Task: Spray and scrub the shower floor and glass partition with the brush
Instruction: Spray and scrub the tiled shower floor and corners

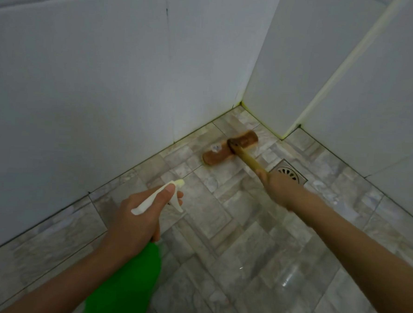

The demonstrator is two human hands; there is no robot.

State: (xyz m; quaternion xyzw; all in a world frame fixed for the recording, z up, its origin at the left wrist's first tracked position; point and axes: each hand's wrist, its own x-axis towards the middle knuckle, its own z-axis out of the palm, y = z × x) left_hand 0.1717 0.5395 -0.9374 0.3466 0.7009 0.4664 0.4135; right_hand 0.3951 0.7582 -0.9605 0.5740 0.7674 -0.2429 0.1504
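Observation:
A brown wooden scrub brush [227, 148] lies head-down on the grey stone-pattern shower floor [255, 244], close to the far corner. My right hand [278, 185] grips its wooden handle [248, 160], arm stretched forward. My left hand [139, 212] holds a green spray bottle [132, 282] by the neck, a finger on the white trigger head [159, 197], whose nozzle points toward the brush. No glass partition is in view.
White tiled walls [96, 77] meet at the corner just behind the brush. A square metal floor drain [290, 174] sits right of the handle, partly behind my right hand. A wall step [284, 134] juts out at the right.

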